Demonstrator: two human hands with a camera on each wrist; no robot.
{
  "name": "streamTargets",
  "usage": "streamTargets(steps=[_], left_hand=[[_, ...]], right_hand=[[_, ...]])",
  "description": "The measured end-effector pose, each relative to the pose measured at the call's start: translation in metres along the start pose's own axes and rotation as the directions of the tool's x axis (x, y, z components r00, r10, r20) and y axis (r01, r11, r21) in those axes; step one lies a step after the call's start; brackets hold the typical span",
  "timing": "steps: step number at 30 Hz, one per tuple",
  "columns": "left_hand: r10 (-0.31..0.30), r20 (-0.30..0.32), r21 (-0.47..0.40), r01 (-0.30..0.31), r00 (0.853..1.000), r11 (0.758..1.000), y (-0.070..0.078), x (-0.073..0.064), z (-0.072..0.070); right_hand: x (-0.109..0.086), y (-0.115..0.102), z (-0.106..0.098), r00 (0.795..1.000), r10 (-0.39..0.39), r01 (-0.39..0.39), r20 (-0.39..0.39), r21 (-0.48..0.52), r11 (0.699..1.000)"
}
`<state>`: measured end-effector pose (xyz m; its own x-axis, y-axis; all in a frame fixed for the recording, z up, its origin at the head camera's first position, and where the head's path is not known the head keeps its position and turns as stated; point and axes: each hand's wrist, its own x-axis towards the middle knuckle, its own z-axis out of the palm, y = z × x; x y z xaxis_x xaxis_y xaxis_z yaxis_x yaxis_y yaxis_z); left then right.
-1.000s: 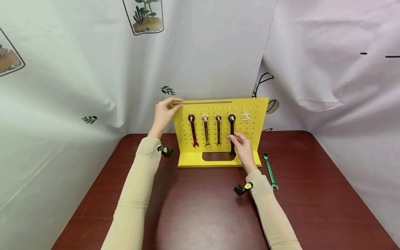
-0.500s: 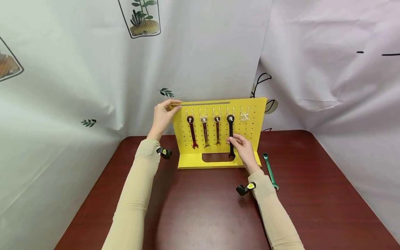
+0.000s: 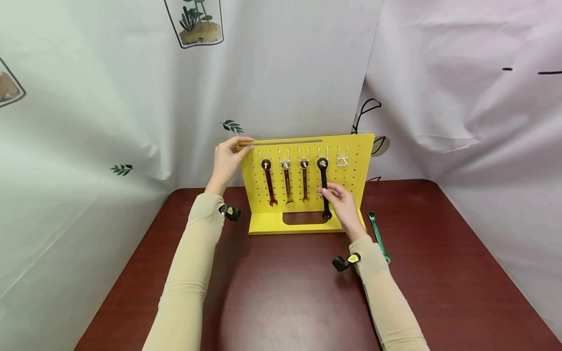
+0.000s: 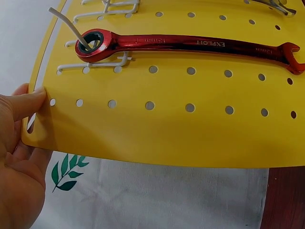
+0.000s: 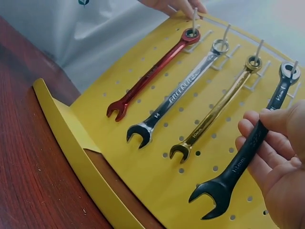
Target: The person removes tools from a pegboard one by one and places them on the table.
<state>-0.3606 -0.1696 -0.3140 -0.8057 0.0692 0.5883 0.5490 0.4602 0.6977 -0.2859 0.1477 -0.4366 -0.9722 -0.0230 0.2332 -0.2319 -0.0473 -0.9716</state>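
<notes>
My right hand pinches the shank of a black combination wrench between thumb and fingers. The wrench's ring end is around a white hook on the yellow pegboard, its open jaw pointing down. My left hand grips the pegboard's top left corner, thumb in front at the long slot. Left of the black wrench hang a red wrench, a silver wrench and a gold wrench, each by its ring on a hook.
A green wrench lies on the dark red table, right of the pegboard and beside my right forearm. One white hook at the board's right end bears no wrench. A white patterned curtain stands behind the board.
The black wrench's lower end has swung slightly right relative to the board, with my right hand still pinching it. My left hand keeps its grip on the corner. The head view shifts slightly.
</notes>
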Motion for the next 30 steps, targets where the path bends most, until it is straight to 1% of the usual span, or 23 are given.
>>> streamTargets(steps=[6, 10, 14, 18, 24, 30], left_hand=[[0.002, 0.005, 0.012, -0.002, 1.000, 1.000, 0.002, 0.000, 0.000], [0.002, 0.007, 0.017, -0.002, 1.000, 1.000, 0.001, 0.000, 0.000], [-0.007, 0.006, 0.007, 0.007, 1.000, 1.000, 0.001, 0.000, 0.000], [-0.015, 0.007, -0.001, 0.015, 1.000, 1.000, 0.000, -0.001, 0.000], [0.000, -0.003, -0.002, 0.000, 1.000, 1.000, 0.001, 0.000, -0.001], [0.008, -0.005, 0.002, -0.008, 1.000, 1.000, -0.001, 0.000, -0.001]], right_hand=[[-0.004, -0.006, -0.002, 1.000, -0.008, 0.008, 0.023, -0.002, 1.000], [-0.007, -0.011, -0.003, 1.000, -0.011, 0.011, 0.027, -0.012, 1.000], [-0.009, -0.020, -0.004, 0.999, -0.029, 0.030, 0.021, -0.004, 1.000], [-0.010, -0.032, -0.005, 0.998, -0.067, 0.067, 0.008, 0.026, 0.997], [-0.015, -0.053, -0.011, 0.989, -0.143, 0.145, -0.023, 0.068, 0.987], [-0.020, -0.066, -0.021, 0.980, -0.187, 0.192, -0.073, 0.070, 0.979]])
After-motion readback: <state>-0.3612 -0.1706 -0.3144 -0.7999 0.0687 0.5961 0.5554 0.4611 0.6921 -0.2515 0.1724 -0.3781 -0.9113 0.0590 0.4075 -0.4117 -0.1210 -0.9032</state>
